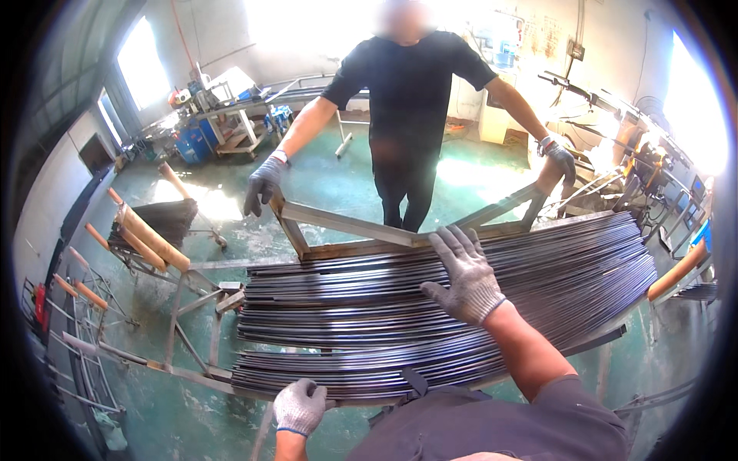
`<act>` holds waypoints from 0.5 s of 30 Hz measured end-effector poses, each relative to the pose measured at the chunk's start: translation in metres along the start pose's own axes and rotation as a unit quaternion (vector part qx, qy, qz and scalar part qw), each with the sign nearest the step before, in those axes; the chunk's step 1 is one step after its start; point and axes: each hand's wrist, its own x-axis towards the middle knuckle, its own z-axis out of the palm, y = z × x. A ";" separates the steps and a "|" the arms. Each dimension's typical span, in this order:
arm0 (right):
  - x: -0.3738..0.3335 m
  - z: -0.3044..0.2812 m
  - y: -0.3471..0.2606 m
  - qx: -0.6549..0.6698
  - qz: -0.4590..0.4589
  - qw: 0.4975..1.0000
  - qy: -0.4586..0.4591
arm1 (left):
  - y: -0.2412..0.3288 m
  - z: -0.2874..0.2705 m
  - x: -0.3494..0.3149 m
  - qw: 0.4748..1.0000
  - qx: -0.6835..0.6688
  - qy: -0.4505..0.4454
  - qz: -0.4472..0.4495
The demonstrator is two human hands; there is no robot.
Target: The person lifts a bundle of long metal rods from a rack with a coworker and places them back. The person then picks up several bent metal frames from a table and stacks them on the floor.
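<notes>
Head view: right hand [463, 278] spreads over rod stack [400, 319]; left hand [300, 407] curls at its near edge, can't tell if pinching. Likely evening-up step; next needs flat pressure.

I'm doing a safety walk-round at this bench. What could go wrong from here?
1. The metal rods lie side by side with a gap showing among them, so a push from the spread right hand over them might make some shift.
2. The left hand is by their near edge, where a sliding rod might pinch it.
3. The co-worker's hands are at the metal frame; if it tipped, it might knock the rods.
</notes>
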 end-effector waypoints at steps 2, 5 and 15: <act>-0.005 0.005 0.014 -0.016 -0.009 1.000 -0.015 | 0.004 -0.002 0.000 0.999 -0.008 -0.040 -0.016; -0.009 0.009 0.021 0.021 -0.054 0.997 -0.046 | 0.015 -0.019 0.020 0.984 -0.109 0.019 0.138; -0.008 -0.051 0.171 0.420 0.172 0.791 0.410 | 0.018 -0.105 0.083 0.804 -0.552 0.192 0.111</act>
